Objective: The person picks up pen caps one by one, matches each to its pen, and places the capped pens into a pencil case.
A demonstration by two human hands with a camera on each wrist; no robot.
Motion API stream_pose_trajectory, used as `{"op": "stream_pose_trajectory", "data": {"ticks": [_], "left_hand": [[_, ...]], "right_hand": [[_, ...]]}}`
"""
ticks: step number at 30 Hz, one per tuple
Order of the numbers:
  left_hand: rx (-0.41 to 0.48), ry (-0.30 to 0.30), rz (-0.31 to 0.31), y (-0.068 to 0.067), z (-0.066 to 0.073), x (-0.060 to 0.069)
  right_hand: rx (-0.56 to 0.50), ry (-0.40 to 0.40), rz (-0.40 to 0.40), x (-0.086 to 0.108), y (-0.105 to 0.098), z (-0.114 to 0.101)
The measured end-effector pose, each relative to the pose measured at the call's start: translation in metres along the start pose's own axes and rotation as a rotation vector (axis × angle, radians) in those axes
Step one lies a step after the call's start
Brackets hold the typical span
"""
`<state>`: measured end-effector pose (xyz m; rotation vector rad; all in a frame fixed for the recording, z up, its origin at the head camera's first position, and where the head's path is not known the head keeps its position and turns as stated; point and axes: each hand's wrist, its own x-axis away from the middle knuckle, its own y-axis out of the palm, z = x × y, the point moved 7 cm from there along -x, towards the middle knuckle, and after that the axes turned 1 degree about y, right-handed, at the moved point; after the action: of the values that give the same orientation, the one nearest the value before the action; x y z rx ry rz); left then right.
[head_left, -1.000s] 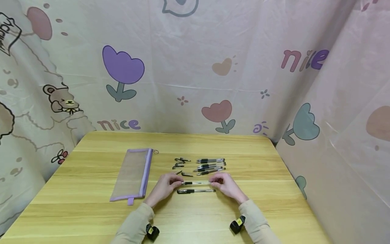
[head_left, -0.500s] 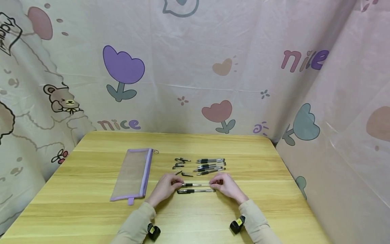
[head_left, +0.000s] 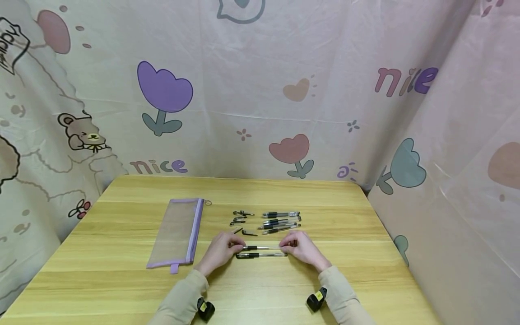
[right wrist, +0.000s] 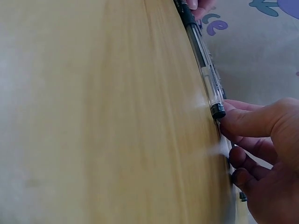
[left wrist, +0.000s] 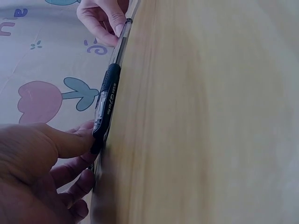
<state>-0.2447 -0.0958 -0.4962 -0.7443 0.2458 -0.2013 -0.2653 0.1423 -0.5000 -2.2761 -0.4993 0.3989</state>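
Near the middle of the table, my left hand [head_left: 221, 249] pinches the left end of an uncapped gel pen piece [head_left: 256, 248] with a black grip and a thin pale rod. Opposite it, my right hand [head_left: 301, 248] pinches with thumb and fingertips at the right, where a faint clear tube seems to lie; its outline is hard to make out. Just nearer to me lies a capped gel pen [head_left: 261, 255] with a clear barrel. In both wrist views this capped pen [left wrist: 110, 88] hides most of what the fingers hold.
Behind the hands lie several uncapped gel pens [head_left: 280, 221], with loose black pen caps [head_left: 239, 222] left of them. A flat mesh zip pouch [head_left: 174, 234] with purple trim is on the left of the wooden table [head_left: 325, 207]. A printed curtain hangs behind.
The pen piece in my left hand has come slightly nearer to me. Its visible rod now ends short of my right fingers, where it reached them before. The right hand has barely moved.
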Motion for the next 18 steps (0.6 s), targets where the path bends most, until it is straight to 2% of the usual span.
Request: {"op": "stream_pose_trajectory", "data": {"ticks": [10,14,18], "left_hand": [[0.009,-0.003,0.005,0.0006,-0.0001,0.0006],[0.022,-0.016,0.011,0.0008,-0.0017,0.0004],[0.072,-0.028,0.030,-0.0003,-0.0038,0.0012]], "right_hand": [[0.004,-0.007,0.007,0.0002,0.0005,0.0005],[-0.025,0.025,0.006,0.0011,-0.0014,0.0020],[-0.086,0.064,0.020,0.0002,-0.0062,0.0061]]}}
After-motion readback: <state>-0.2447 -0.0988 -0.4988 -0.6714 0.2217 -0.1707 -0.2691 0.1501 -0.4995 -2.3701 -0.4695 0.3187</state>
